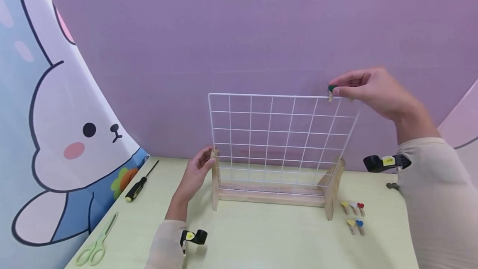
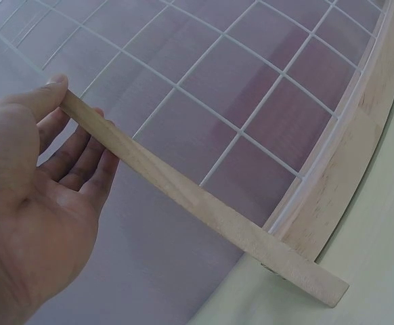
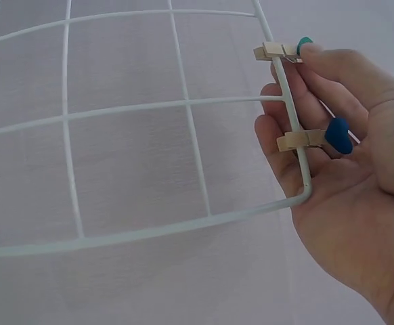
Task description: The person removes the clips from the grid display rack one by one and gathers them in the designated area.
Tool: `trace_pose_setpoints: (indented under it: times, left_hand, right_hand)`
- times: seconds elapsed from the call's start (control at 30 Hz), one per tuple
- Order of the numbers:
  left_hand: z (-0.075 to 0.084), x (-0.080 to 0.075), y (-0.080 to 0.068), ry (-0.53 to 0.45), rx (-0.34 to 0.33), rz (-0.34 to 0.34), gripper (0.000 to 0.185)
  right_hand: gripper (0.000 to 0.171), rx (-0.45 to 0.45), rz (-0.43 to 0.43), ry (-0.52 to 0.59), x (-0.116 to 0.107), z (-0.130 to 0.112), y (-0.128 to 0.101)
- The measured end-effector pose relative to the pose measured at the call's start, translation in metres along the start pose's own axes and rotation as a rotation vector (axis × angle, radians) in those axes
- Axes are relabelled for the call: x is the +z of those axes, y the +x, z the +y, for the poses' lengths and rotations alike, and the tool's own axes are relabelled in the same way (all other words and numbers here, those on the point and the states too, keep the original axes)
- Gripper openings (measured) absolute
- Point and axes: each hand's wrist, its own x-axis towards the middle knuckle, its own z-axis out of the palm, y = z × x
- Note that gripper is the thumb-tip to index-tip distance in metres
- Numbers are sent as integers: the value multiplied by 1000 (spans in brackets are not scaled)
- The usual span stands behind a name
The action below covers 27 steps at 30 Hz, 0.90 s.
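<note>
A white wire grid stands upright in a wooden stand. My left hand holds the top of the stand's left post between thumb and fingers. At the grid's top right, my right hand pinches a small wooden clothespin with a green top, whose tip sits across the top wire. Closer to the corner, a clothespin with a blue heart is clipped on the same wire; my right hand mostly hides it in the head view.
On the table right of the stand lie several heart clothespins: yellow, white, red, another yellow and blue. A screwdriver and green scissors lie on the left. Purple cloth hangs behind.
</note>
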Motion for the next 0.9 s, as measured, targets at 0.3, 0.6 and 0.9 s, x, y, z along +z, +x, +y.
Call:
trace_pose_setpoints:
  times: [0.3,0.6,0.9]
  left_hand:
    - [1,0,0,5,15,3,49]
    - [0,0,1,3,18,10,48]
    - [-1,0,2,20,11,9,48]
  right_hand:
    - [29,33,66,-23,3,2,-2]
    - [20,23,104,14,7,6,-1]
    - [13,-17,138,100,7,8,-1]
